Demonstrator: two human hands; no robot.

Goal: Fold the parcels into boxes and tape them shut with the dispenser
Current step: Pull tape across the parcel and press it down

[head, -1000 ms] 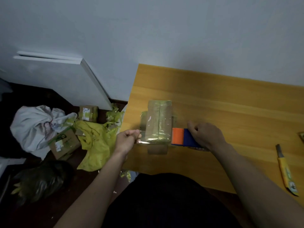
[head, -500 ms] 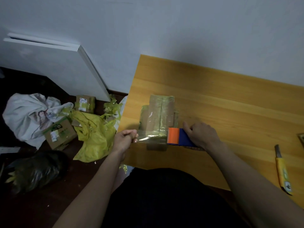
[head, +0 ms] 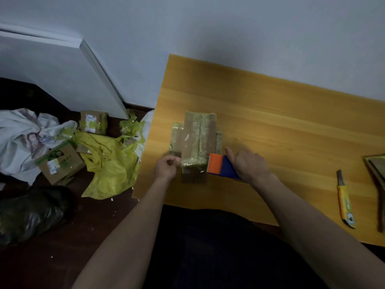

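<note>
— One brown cardboard parcel box [head: 199,140] is on the yellow wooden table [head: 281,126], near its left end and close to the front edge. What does it look like to you?

— Long and narrow, its short end toward the person. Shiny clear tape with a greenish tint covers the top, a seam runs down the middle, and flaps wrapped in the same tape stick out flat on either side. A strip of clear tape [head: 192,166] crosses the near end.

— And the left hand [head: 166,168]?

— It sits just beside the box's near left corner, fingers curled into a loose fist. It seems to pinch the free end of that strip, though the tape is too sheer there for me to be sure.

— The right hand [head: 246,164]?

— Its grip is clenched around the orange and blue tape dispenser [head: 220,166], thumb pointing up along the far side. The dispenser's orange toothed end touches the near right corner of the box, and the tape strip runs from it across to the left hand.

— Anything else on the table?

— A yellow utility knife [head: 344,202] lies well apart to the right, blade end pointing away. Beyond it, at the picture's edge, is a piece of flat brown cardboard [head: 377,174].

— And the floor [head: 62,257]?

— Dark floor to the left holds a crumpled yellow plastic bag [head: 108,161], two small cardboard boxes [head: 60,163] with labels, a white bag [head: 23,140] and a black bag [head: 29,213]. A white board [head: 62,76] leans on the wall [head: 208,28].
</note>
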